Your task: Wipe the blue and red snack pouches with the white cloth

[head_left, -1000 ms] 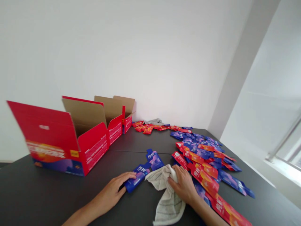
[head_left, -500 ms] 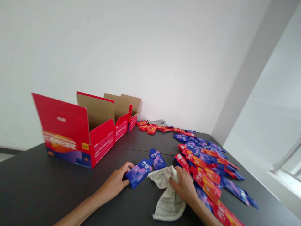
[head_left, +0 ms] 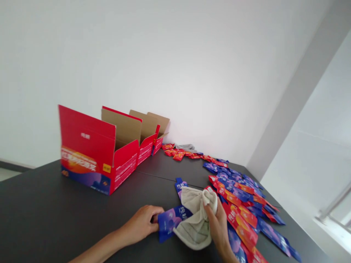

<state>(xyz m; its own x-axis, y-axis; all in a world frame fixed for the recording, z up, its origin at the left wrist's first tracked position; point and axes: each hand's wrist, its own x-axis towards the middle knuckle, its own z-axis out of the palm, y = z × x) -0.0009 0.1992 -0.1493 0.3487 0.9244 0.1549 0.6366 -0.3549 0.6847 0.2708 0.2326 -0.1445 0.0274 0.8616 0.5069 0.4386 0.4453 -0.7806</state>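
My left hand (head_left: 144, 224) pinches the left end of a blue-purple spouted pouch (head_left: 170, 221) between thumb and fingers. A bunched pale grey cloth (head_left: 196, 221) is gripped by my right hand (head_left: 219, 223), and its loose folds cover the right end of that pouch. Just behind them a second blue pouch (head_left: 180, 185) lies on the dark table (head_left: 109, 213), partly hidden by the cloth. To the right of my right hand a heap of red-orange pouches (head_left: 238, 219) and blue ones spreads along the table.
Several red cartons (head_left: 87, 153) stand in a row on the left with lids raised. Farther back, red pouches (head_left: 178, 156) lie near another grey cloth (head_left: 186, 147) by the white wall (head_left: 175, 65). A railing (head_left: 336, 201) shows at the right edge.
My right hand has lifted the cloth and brought it over the held pouch. My left hand has shifted slightly right and down with the pouch. The view has turned a little left.
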